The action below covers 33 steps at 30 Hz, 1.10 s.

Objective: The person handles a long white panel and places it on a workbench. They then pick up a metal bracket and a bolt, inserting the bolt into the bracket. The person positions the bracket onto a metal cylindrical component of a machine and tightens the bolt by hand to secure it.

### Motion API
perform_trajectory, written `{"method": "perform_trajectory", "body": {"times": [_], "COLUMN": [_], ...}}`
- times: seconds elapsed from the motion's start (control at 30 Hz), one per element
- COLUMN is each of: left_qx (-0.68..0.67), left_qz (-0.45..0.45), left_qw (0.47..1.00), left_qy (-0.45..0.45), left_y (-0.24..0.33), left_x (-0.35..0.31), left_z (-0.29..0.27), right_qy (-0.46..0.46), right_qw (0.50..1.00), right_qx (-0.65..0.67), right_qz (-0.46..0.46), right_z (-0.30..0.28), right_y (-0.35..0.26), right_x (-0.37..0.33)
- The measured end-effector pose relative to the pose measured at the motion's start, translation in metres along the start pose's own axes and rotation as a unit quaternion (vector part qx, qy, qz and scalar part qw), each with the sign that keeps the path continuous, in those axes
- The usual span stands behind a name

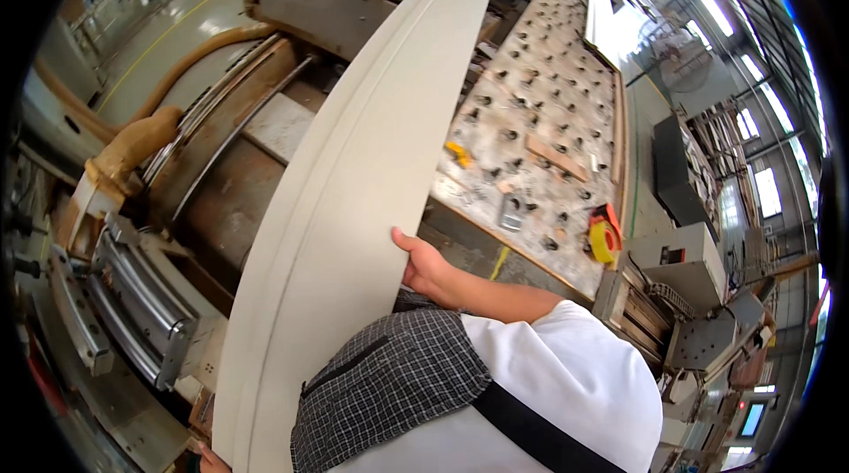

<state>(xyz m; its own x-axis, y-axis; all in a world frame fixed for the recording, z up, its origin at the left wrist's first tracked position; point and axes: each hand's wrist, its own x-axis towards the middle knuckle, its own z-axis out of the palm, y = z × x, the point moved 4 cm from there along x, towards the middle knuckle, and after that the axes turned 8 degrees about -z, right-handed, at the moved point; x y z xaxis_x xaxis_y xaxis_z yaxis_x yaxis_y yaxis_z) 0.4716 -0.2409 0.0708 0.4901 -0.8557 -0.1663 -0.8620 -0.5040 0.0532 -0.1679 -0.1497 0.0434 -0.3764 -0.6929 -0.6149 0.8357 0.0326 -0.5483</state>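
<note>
A long off-white board [345, 155] with a moulded groove along its left side runs from my body up toward the far machinery. My right hand [426, 268] is closed round the board's right edge, thumb on the top face and the other fingers hidden beneath. At the bottom rim of the view, my left hand [212, 461] grips the board's left edge near its close end; only part of it shows. The board's far end lies beside a metal machine housing [309, 0].
To the right stands a table with studded casters [495, 133], bearing a wood strip [555, 158], a yellow tape measure [604, 239] and a small yellow piece [458, 153]. On the left are a machine bed [234, 194], a tan hose [141, 141] and metal rails [137, 305].
</note>
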Motion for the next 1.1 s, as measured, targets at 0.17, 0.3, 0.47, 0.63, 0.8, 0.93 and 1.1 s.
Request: {"method": "perform_trajectory", "body": {"times": [0.17, 0.3, 0.47, 0.63, 0.8, 0.93, 1.1], "left_qx": [0.061, 0.124, -0.056, -0.008, 0.036, 0.073, 0.028], "left_qz": [0.038, 0.060, 0.141, 0.154, 0.151, 0.159, 0.249], "left_qw": [0.997, 0.990, 0.987, 0.988, 0.988, 0.985, 0.966], "left_qy": [0.008, 0.024, 0.049, 0.022, 0.010, -0.008, -0.069], "left_y": [0.056, 0.091, 0.123, 0.139, 0.201, 0.266, 0.382], "left_x": [-0.055, -0.078, -0.081, -0.026, -0.042, -0.075, -0.143], "left_z": [-0.014, -0.032, -0.021, 0.029, 0.051, 0.067, 0.076], "right_qy": [-0.003, 0.029, 0.041, 0.043, 0.011, -0.119, -0.038], "right_qw": [1.000, 0.999, 0.997, 0.997, 0.992, 0.891, 0.914], "right_qx": [0.020, 0.028, 0.048, 0.051, -0.108, -0.437, -0.404], "right_qz": [-0.013, -0.005, -0.032, -0.036, -0.065, 0.036, -0.019], "right_z": [-0.053, -0.074, -0.092, -0.129, -0.161, -0.182, -0.177], "right_y": [-0.032, -0.052, -0.077, -0.096, -0.122, -0.075, -0.100], "right_x": [-0.016, -0.031, -0.040, -0.024, -0.010, -0.034, -0.051]}}
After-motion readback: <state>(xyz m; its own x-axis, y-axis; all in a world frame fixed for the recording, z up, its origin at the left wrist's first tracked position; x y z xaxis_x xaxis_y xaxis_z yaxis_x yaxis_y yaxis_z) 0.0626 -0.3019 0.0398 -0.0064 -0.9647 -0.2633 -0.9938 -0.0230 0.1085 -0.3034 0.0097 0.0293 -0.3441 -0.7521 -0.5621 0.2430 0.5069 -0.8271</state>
